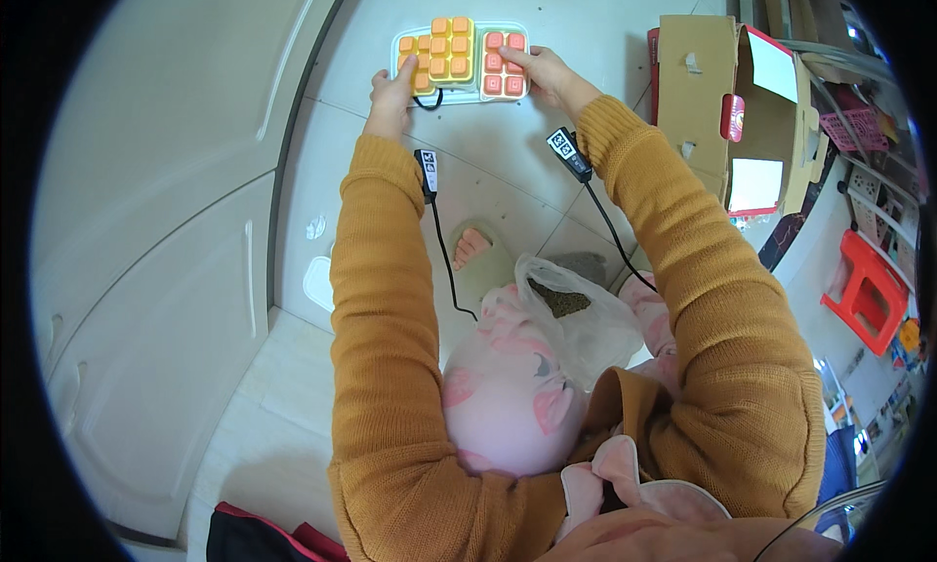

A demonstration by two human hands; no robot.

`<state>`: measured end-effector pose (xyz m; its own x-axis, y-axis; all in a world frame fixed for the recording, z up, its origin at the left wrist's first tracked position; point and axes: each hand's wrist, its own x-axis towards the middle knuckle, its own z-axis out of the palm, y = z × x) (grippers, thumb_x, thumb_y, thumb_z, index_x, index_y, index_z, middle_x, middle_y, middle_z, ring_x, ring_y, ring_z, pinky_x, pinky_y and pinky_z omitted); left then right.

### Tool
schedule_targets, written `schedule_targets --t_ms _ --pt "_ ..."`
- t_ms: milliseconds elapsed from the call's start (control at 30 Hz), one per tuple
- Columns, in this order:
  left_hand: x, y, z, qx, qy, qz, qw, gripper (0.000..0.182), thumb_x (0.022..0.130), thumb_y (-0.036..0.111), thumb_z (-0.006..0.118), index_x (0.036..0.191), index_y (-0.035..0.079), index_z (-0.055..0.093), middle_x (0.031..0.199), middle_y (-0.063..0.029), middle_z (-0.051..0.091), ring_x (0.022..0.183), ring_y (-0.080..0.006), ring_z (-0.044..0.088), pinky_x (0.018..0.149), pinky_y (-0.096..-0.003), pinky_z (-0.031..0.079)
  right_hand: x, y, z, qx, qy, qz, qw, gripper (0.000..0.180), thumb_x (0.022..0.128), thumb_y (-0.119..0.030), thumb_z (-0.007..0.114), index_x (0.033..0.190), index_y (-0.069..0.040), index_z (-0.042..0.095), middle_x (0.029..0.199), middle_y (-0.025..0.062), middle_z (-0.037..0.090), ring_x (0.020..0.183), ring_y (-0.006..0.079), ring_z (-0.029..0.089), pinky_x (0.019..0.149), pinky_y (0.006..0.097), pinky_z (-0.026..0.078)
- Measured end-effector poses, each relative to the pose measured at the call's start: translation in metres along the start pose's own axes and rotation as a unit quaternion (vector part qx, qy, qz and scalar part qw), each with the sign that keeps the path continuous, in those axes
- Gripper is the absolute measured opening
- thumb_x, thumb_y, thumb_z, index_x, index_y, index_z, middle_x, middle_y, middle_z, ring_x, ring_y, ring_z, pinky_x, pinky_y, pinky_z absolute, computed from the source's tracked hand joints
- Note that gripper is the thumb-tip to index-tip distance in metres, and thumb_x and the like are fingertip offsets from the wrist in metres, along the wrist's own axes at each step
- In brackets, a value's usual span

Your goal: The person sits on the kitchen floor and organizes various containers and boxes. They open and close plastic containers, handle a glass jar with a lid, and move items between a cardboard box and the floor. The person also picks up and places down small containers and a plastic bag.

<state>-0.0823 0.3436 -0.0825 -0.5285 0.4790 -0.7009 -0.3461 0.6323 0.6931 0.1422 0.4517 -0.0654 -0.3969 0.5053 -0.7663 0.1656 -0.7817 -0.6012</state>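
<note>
Out at arm's length I hold a white plastic tray (461, 98) over the tiled floor. My left hand (392, 97) grips its left end, the thumb pressing on a yellow-framed mould with orange cube-shaped cups (407, 46). A second orange cube mould (452, 47) overlaps that one and sits higher. At the right end my right hand (553, 75) has its thumb on a pink cube mould (494, 63) and its fingers round the edge. Under the left mould a black cord loop (429, 103) hangs out. The undersides of tray and moulds are hidden.
A clear plastic bag with dark granules (560, 298) lies between my legs. To the right stands an opened cardboard box (695, 101), with a red plastic stool (871, 291) beyond it. A pale panelled door (176, 159) borders the left. Black cabled devices (569, 152) are at both wrists.
</note>
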Motion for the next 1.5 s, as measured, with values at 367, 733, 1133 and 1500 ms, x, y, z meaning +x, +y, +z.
schedule_targets --t_ms 367,733,1133,1500 --pt "-0.117 0.064 0.008 0.039 -0.021 0.127 0.991 0.074 0.086 0.027 0.067 0.132 -0.007 0.020 0.120 -0.0209 0.048 0.108 -0.0239 0.053 0.091 -0.0338 0.044 -0.125 -0.061 -0.014 -0.039 -0.057 -0.026 0.997 0.089 0.077 -0.028 0.074 0.133 0.009 0.015 0.120 0.0187 0.049 0.108 0.0231 0.055 0.092 0.0347 0.048" --pt "-0.274 0.136 0.143 0.047 -0.368 0.204 0.906 0.072 0.088 0.038 0.061 0.132 -0.005 0.024 0.124 -0.0171 0.048 0.117 -0.0223 0.044 0.098 -0.0375 0.035 -0.356 -0.131 -0.161 0.013 0.048 -0.212 0.976 0.051 0.083 -0.029 0.067 0.125 -0.007 0.047 0.111 0.0085 0.060 0.100 0.0189 0.062 0.084 0.0331 0.052" --pt "-0.300 0.101 0.248 0.363 -0.466 0.147 0.793 0.047 0.080 0.021 0.064 0.120 -0.002 0.053 0.099 -0.0080 0.062 0.095 -0.0162 0.055 0.084 -0.0309 0.043 -0.363 -0.172 -0.213 -0.436 0.176 -0.348 0.811 0.080 0.068 -0.021 0.076 0.134 -0.004 0.034 0.117 0.0148 0.053 0.112 0.0276 0.052 0.094 0.0351 0.044" --pt "-0.318 0.048 0.241 0.636 -0.221 0.512 0.533 0.070 0.078 0.046 0.067 0.126 0.002 0.041 0.111 -0.0231 0.053 0.107 -0.0392 0.051 0.093 -0.0471 0.040 -0.335 -0.151 -0.159 -0.673 0.249 -0.315 0.621 0.111 0.055 -0.038 0.084 0.143 -0.003 0.024 0.119 0.0209 0.051 0.111 0.0354 0.051 0.094 0.0416 0.041"
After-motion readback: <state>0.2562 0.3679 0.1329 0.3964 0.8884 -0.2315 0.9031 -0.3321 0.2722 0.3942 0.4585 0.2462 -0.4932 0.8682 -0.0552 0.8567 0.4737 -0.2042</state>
